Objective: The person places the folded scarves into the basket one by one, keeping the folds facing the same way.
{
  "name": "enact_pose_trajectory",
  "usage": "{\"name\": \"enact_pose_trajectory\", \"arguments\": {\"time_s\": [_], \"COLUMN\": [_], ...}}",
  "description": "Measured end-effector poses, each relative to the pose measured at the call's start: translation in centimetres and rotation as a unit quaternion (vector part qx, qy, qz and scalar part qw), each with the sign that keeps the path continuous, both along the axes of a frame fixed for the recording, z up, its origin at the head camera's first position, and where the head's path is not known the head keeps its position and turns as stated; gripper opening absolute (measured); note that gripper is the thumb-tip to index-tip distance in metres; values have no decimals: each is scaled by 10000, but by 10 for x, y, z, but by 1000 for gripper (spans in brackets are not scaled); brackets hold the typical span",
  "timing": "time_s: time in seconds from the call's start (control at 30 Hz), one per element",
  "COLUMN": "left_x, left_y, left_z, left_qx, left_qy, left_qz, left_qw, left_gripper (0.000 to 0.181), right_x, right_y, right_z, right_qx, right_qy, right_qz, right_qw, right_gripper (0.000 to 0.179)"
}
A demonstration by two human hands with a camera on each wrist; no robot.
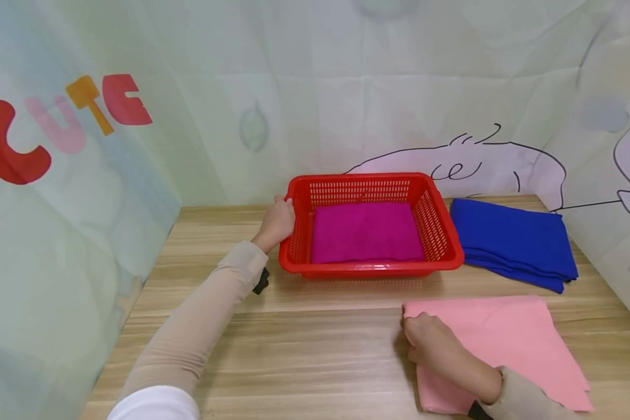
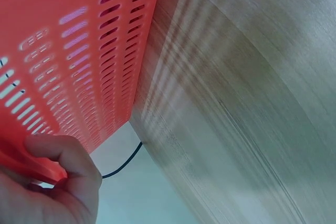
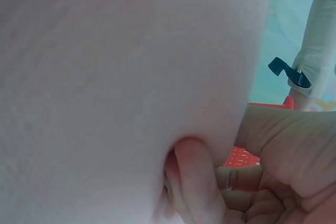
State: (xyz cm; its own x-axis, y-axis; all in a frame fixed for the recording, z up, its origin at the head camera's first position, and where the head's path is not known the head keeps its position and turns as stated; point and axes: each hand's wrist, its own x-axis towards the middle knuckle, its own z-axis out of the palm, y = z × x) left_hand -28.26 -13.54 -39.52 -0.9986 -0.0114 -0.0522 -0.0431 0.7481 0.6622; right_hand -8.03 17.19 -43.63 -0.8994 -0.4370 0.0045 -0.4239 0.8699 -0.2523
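Observation:
My left hand [image 1: 276, 223] grips the left rim of a red plastic basket [image 1: 378, 268] with slotted walls. The left wrist view shows the fingers curled over that rim [image 2: 21, 153]. A folded magenta cloth [image 1: 367, 233] lies flat inside the basket. In front and to the right, a folded pink cloth [image 1: 509, 338] hangs from or rests by my right hand [image 1: 441, 350], which pinches its left edge. Up close in the right wrist view, the cloth [image 3: 115, 87] looks pale and covers much of the frame, with fingertips pressed into it.
A folded blue cloth [image 1: 514, 242] lies on the wooden table [image 1: 304, 356], right beside the basket. Printed fabric walls [image 1: 215, 105] stand behind the table and at both sides. A thin black cable [image 2: 125, 162] shows beyond the basket in the left wrist view.

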Motion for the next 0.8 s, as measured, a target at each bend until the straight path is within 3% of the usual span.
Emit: {"name": "enact_pose_trajectory", "arguments": {"time_s": [0.8], "left_x": [1], "left_y": [-1], "left_z": [1], "left_qx": [-73], "left_qy": [174], "left_qz": [-89], "left_qw": [9998], "left_gripper": [44], "right_x": [0], "right_y": [-12], "right_z": [-1], "right_qx": [-127], "right_qy": [71], "right_qz": [302], "right_qw": [9994], "right_gripper": [35]}}
